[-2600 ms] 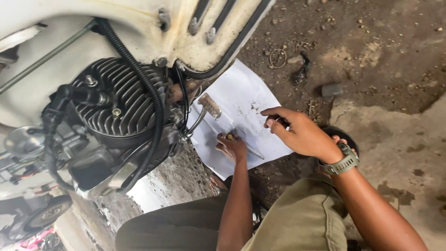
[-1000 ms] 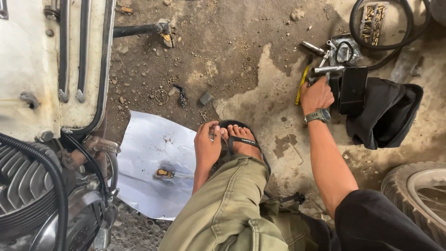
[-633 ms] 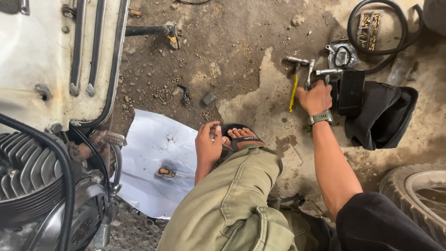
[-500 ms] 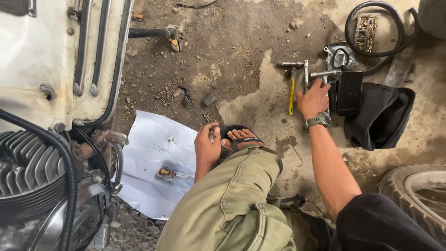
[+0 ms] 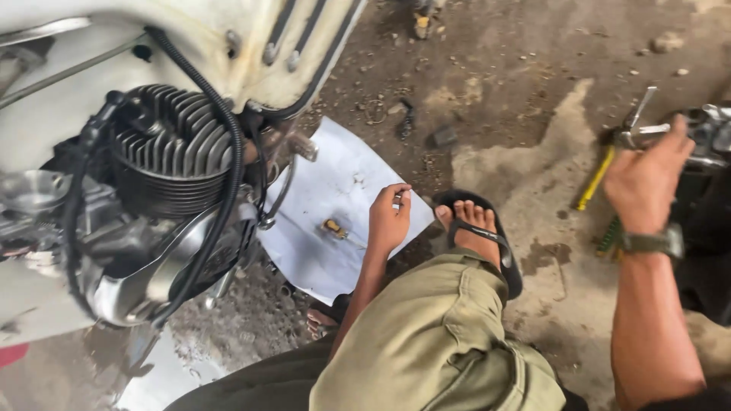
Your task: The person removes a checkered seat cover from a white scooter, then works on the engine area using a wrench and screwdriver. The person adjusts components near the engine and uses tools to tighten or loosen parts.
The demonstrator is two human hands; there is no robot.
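My right hand (image 5: 646, 179) is extended to the far right, fingers spread and laid over a metal wrench (image 5: 638, 125) that lies on the ground; the fingers rest across it, and I cannot tell whether they have closed around it. A yellow-handled tool (image 5: 593, 181) lies just beside that hand on its left, and a green-handled one (image 5: 608, 234) sits near the wrist, which carries a watch (image 5: 656, 243). My left hand (image 5: 388, 221) rests knuckles-up on the white paper sheet (image 5: 335, 194) spread on the dirt floor, fingers curled loosely with nothing visibly gripped. A small brass-coloured part (image 5: 333, 227) lies on the sheet just beside that hand, apart from the fingers. My foot in a black sandal (image 5: 487, 236) stands at the sheet's right edge, with my olive trouser knee (image 5: 442, 335) below it. At left, the finned engine cylinder (image 5: 171, 156) sits under a white scooter body (image 5: 190, 38), with black cables (image 5: 228, 160) running across it.
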